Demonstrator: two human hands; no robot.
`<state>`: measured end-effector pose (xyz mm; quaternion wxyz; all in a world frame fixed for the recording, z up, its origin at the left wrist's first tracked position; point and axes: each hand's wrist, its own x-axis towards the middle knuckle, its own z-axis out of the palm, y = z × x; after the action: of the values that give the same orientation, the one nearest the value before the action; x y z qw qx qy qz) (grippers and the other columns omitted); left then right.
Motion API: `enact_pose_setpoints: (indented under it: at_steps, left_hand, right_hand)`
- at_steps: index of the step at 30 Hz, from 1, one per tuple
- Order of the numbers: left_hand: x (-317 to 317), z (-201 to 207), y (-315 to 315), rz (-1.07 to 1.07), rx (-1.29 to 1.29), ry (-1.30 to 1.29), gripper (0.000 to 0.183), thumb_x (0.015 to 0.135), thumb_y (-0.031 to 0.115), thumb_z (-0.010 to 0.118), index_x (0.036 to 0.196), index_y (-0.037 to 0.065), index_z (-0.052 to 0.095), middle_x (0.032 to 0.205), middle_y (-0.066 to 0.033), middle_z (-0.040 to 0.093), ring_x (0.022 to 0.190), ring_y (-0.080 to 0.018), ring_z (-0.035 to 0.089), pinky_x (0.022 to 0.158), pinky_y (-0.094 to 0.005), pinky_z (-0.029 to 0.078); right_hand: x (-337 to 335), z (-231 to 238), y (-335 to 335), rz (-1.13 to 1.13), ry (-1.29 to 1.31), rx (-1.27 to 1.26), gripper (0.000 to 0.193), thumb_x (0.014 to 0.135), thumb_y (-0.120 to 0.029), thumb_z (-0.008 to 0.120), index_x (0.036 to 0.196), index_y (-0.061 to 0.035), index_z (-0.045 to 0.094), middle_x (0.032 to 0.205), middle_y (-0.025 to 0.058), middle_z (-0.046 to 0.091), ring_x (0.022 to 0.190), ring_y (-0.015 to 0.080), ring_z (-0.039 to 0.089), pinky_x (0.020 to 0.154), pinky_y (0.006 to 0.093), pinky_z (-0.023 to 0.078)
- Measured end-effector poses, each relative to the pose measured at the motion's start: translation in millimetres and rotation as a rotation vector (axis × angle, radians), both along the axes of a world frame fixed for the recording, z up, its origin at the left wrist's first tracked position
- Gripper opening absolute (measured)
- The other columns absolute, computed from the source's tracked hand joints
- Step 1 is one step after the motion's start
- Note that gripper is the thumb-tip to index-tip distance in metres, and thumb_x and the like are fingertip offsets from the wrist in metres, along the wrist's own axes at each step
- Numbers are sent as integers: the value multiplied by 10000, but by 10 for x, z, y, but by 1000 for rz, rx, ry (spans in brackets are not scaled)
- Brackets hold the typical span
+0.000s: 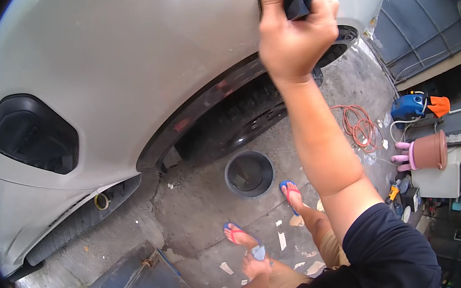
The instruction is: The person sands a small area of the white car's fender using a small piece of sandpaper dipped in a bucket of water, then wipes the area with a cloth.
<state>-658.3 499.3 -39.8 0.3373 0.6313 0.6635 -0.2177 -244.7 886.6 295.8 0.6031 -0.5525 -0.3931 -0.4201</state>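
My right hand is raised against the pale grey car body panel, above the wheel arch. Its fingers and thumb grip a black sanding block, whose face against the panel is hidden. Down by my legs, my left hand is closed on a small light blue-grey crumpled piece, perhaps cloth or paper. Below the panel sit the dark wheel arch trim with reddish scuffs and the black tyre.
A dark bucket stands on concrete near my sandalled feet. A tape roll rests on the side step. To the right are a coiled orange hose, a blue machine and a brown tub. Paper scraps litter the floor.
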Motion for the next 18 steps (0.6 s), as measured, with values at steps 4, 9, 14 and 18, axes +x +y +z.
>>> enact_pose_setpoints:
  at_steps: [4, 9, 14, 18]
  left_hand:
    - [-91, -29, -31, -21, 38, -1, 543, 751, 399, 761, 1174, 79, 645, 1237, -152, 612, 1212, -358, 570, 1025, -511, 432]
    - [-67, -118, -52, 8, 69, 1, 526, 751, 400, 755, 1150, 74, 646, 1225, -148, 621, 1192, -357, 586, 1018, -510, 440]
    - [-45, -82, -42, -40, 46, 9, 522, 752, 415, 754, 1138, 79, 649, 1194, -147, 629, 1167, -355, 599, 994, -517, 456]
    - [-62, -151, 10, -38, 42, -6, 526, 756, 427, 755, 1135, 79, 643, 1182, -148, 629, 1153, -358, 605, 987, -523, 458]
  right_hand:
    - [-394, -52, -51, -1, -240, -109, 166, 755, -130, 870, 803, -166, 715, 741, -48, 671, 743, 172, 581, 806, 311, 344]
    - [-525, -174, -106, 54, -255, -205, 202, 755, -23, 863, 838, -135, 715, 733, -44, 688, 727, 180, 604, 758, 308, 428]
    - [-183, -242, -71, -7, -84, -8, 169, 689, -134, 795, 812, -218, 714, 758, -63, 664, 769, 175, 574, 843, 337, 281]
    - [-28, -197, -135, -51, -60, -1, 143, 712, -129, 799, 810, -189, 714, 797, -68, 696, 831, 172, 598, 847, 335, 291]
